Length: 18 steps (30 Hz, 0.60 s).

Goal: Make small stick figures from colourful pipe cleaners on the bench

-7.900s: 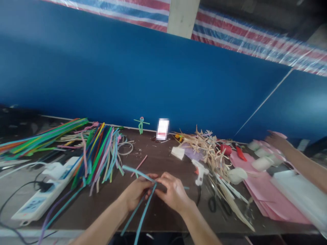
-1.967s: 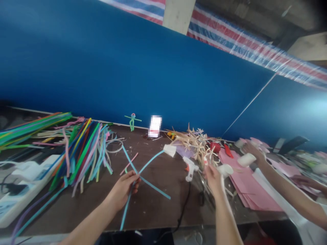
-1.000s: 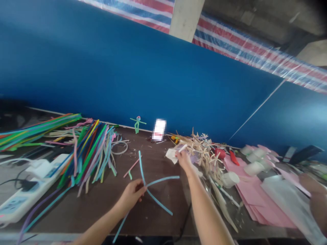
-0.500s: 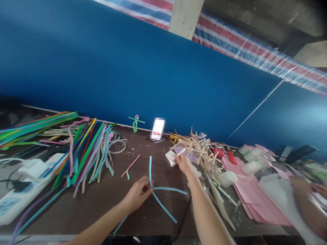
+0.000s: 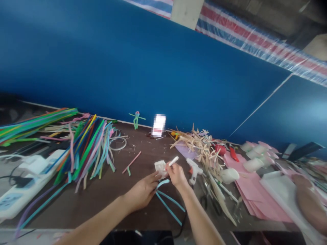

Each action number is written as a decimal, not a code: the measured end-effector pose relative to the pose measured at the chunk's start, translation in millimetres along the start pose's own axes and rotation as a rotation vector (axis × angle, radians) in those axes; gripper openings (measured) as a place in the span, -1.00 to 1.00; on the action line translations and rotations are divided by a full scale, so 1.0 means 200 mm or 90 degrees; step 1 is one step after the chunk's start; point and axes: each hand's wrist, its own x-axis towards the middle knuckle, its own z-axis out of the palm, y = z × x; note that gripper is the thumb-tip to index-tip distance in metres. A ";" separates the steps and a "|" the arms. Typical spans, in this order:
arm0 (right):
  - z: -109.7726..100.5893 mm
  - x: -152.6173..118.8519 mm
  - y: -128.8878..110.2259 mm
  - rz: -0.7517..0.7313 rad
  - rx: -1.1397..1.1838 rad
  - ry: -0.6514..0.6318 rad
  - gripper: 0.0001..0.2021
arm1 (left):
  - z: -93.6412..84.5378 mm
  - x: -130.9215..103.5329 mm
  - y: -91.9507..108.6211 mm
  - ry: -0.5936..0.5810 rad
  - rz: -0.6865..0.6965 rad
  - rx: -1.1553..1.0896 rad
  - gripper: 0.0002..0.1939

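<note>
The white pen-like stick (image 5: 174, 161) is pinched between thumb and fingers of the right hand (image 5: 177, 175), its long axis slanting from the white piece (image 5: 160, 166) up and to the right, away from the left hand (image 5: 141, 192). The white piece, apparently paper, lies just ahead of the left fingertips and beside the right ones, so both hands meet at it, with the stick nearer the right. Blue fuzzy stems (image 5: 169, 209) fan from beneath the left fingers, two of them running toward the right forearm over the dark surface (image 5: 102, 211). The left fingers are bent close together; the thumb is hidden, so I cannot tell how firmly they grip or where the stems join. Whether the stick's lower end touches the white piece is also unclear. Beyond the right hand lies a glue gun (image 5: 195, 172); at the back stands a small green figure (image 5: 136, 121), beside a bright panel (image 5: 158, 126) masked by pixels. Another person's arm (image 5: 310, 200), at far right, is blurred and cut off.
</note>
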 end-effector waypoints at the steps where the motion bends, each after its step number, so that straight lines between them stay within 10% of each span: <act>1: 0.00 0.00 0.01 0.002 -0.004 0.012 -0.74 | 0.01 0.00 0.00 -0.008 -0.004 0.015 -0.68; 18: -0.02 0.00 0.05 -0.043 0.023 -0.014 -0.83 | 0.04 0.02 0.04 -0.032 -0.023 0.090 -0.76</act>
